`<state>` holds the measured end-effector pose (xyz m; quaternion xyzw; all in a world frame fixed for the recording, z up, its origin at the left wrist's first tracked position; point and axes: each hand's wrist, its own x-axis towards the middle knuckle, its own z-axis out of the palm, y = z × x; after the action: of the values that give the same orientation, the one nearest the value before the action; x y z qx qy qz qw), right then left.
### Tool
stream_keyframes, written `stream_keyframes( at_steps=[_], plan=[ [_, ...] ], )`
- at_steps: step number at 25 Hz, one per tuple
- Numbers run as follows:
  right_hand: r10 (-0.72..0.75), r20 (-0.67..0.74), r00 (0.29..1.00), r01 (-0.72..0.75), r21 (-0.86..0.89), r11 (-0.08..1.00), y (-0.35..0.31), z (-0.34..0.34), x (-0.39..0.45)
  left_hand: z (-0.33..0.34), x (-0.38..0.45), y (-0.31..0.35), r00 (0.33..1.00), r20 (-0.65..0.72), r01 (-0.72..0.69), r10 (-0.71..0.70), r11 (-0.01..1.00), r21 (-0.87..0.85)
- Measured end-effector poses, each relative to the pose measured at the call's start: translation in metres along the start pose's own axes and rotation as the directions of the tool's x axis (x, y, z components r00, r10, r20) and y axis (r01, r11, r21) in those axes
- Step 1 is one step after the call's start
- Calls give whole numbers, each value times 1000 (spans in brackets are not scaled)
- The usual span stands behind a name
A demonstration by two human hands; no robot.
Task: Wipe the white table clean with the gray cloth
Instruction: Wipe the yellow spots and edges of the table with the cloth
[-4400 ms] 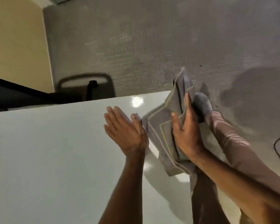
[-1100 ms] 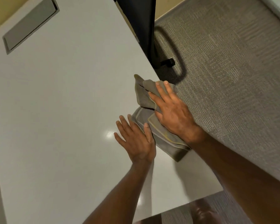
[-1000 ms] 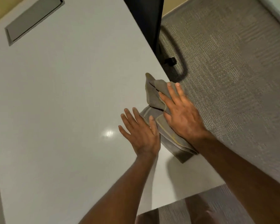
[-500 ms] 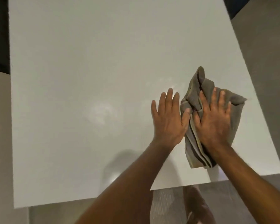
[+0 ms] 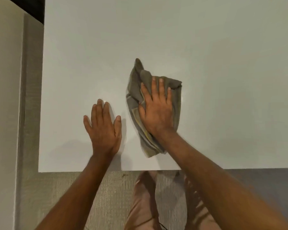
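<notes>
Floor and legs: ribbed grey carpet [image 5: 113, 196] and legs in pale trousers [image 5: 145, 205] were seen nearest the camera, below the table's near edge.
Left hand: the bare left hand [image 5: 103, 128] was laid flat and fully open on the table near its front edge, fingers spread, with nothing held; a brace was judged its likely purpose.
Right hand: the bare right hand [image 5: 156, 110] was pressed palm-down, fingers extended, on the cloth; the cloth was pinned under the palm rather than gripped in a fist.
Cloth position: the crumpled grey cloth with the yellowish hem [image 5: 136, 90] was lying on the glossy white rectangular table [image 5: 223, 55], right of the left hand and apart from it, a peaked fold pointing away from the person.
Change noted: half a second before, the two hands had been touching and the cloth had been near the table's right edge; by this moment the cloth had been carried towards the middle and the left hand separated from it.
Meaning for task: a wiping stroke across the front zone was judged to be in progress; the far half was judged not yet covered in this pass.
Far surface: no visible soiling could be made out; only soft glare was seen.
Containers: none was in view; nothing was contained anywhere on the table.
</notes>
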<state>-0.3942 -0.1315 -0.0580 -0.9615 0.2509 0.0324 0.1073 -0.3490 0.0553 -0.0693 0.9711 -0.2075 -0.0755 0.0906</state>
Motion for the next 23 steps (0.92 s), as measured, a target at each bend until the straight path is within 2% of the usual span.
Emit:
stream_keyframes(
  at_steps=[2, 4, 7, 9, 12, 16, 20, 21, 23],
  plan=[
    [-117, 40, 992, 117, 18, 993, -26, 11, -32, -2, -6, -7, 1000, 21, -18, 19, 998, -66],
    [-224, 71, 972, 223, 15, 975, -22, 17, -67, -3, -7, 5, 1000, 28, 4, 0, 992, -123],
    [-257, 52, 965, 257, 10, 966, 33, 15, -96, 2, -14, 23, 998, 35, -45, 45, 999, -22],
    [-190, 49, 981, 192, -31, 981, 89, 6, -106, 8, -15, 23, 997, 24, -76, 75, 997, 31],
    [29, 36, 999, -26, -70, 997, 188, -11, -133, 13, -18, 19, 994, -44, -91, 96, 992, 91],
    [364, 8, 932, -363, -26, 931, 286, -35, -166, 16, -18, 25, 991, -87, -85, 102, 980, 179],
    [544, -31, 839, -543, 32, 839, 275, -32, -157, 14, -17, 27, 995, -51, -72, 83, 979, 189],
    [546, -35, 837, -543, 64, 837, 259, -29, -151, 13, -17, 28, 997, -30, -67, 74, 981, 180],
    [427, -36, 903, -425, 60, 903, 217, -20, -138, 11, -18, 30, 998, 7, -64, 63, 982, 176]
  ],
)
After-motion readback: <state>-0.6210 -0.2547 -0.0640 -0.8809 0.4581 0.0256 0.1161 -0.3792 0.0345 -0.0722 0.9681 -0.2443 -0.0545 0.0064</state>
